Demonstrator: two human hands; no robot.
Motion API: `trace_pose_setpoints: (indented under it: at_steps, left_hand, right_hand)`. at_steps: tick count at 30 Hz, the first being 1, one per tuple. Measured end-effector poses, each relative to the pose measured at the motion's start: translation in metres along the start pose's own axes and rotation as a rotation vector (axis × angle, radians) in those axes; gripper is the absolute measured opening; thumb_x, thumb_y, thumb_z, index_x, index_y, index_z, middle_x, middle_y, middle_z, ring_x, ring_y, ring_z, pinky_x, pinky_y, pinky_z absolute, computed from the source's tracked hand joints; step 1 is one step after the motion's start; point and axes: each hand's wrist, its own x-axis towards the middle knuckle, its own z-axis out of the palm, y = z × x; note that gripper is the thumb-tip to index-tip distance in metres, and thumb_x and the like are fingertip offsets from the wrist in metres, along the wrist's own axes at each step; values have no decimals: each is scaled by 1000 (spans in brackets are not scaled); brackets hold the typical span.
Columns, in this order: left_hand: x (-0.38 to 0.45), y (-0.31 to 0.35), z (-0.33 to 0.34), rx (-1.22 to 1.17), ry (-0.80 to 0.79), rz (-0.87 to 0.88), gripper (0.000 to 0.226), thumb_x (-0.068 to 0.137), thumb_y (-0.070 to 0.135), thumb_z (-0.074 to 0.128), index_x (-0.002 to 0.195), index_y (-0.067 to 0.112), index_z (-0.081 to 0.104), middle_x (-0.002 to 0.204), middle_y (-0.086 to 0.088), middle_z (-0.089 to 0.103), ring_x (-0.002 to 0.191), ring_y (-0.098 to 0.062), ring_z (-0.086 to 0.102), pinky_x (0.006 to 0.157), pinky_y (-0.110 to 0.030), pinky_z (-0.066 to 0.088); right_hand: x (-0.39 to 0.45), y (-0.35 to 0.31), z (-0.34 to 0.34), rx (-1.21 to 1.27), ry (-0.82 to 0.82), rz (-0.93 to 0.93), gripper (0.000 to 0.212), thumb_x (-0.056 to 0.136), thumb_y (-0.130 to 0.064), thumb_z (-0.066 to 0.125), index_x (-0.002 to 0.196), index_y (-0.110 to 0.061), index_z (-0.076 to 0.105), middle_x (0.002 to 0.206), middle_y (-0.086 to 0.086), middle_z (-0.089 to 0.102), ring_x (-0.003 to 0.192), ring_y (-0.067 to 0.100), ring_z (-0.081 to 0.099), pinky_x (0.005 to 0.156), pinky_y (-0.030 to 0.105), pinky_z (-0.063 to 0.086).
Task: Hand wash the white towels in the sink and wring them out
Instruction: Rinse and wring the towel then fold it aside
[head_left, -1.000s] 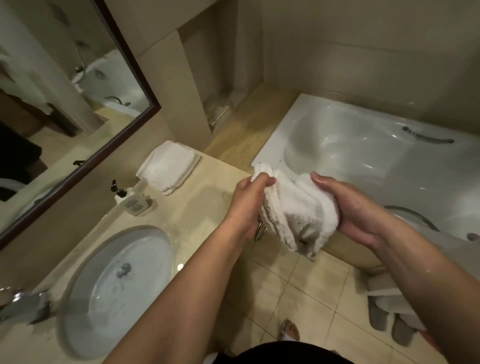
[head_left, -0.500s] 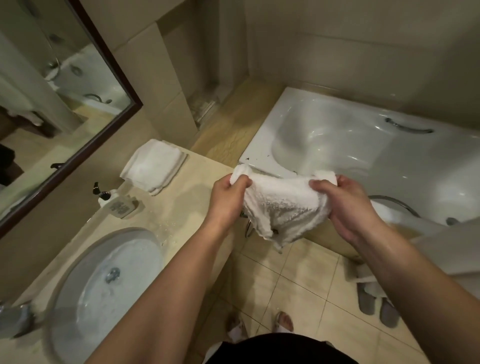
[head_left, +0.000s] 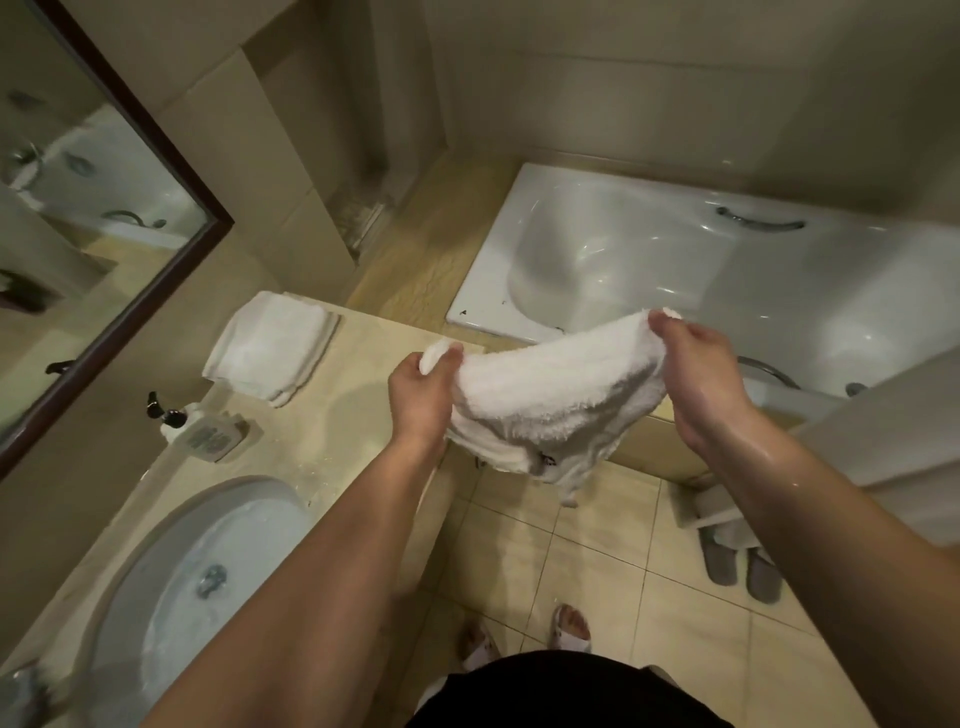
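Note:
A wet white towel (head_left: 550, 395) hangs stretched between my two hands, out over the tiled floor beyond the counter's right edge. My left hand (head_left: 421, 397) grips its left corner. My right hand (head_left: 701, 384) pinches its right corner, and that forearm is wet. The towel's lower part sags in folds between them. The oval sink (head_left: 156, 587), holding water, lies at the lower left in the beige counter. A stack of folded white towels (head_left: 270, 348) rests at the counter's far end.
A soap dispenser bottle (head_left: 200, 428) lies on the counter (head_left: 332, 415) between sink and folded towels. The bathtub (head_left: 675, 270) stands ahead on the right. Grey slippers (head_left: 737, 561) sit on the tiled floor. A framed mirror (head_left: 104, 218) covers the left wall.
My hands have moved apart, pulling the bunched towel open into a stretched span. The view has shifted right, away from the sink.

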Motion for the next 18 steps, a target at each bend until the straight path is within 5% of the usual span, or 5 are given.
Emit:
trace_pose_setpoints:
  at_steps: [5,9,13,16,18]
  left_hand:
    - [21,-3,-21,-99,21,-129,30,102,37,57,99,9,68,93,-6,73,91,-21,70,83,-34,56]
    - [26,-4,-22,-204,-146,-229,31,103,35,55,107,6,66,97,-8,77,92,-23,74,79,-35,57]
    - [33,-3,-29,327,-21,70,14,86,23,75,86,10,69,81,-3,72,80,-23,69,72,-32,52]
    - [44,-1,-41,427,61,111,25,82,25,77,83,1,70,77,-8,67,75,-24,63,68,-31,47]
    - [51,6,-47,181,104,-25,28,84,29,77,86,2,70,84,-8,69,83,-25,66,75,-33,51]
  right_hand:
    - [16,1,-25,7,23,-44,16,95,-16,67,80,-9,66,59,-8,69,54,5,66,52,19,49]
    - [29,0,-41,15,-33,3,8,89,-10,71,85,-6,66,64,-4,70,59,11,68,57,25,51]
    - [42,3,-52,252,-118,192,28,89,-25,71,107,-5,64,100,11,71,88,24,71,81,35,57]
    - [51,1,-59,297,1,141,13,97,-19,61,91,-7,61,85,7,67,77,19,68,81,35,54]
    - [53,-3,-62,379,74,90,14,99,-19,59,87,-11,59,76,3,65,72,16,67,74,31,55]
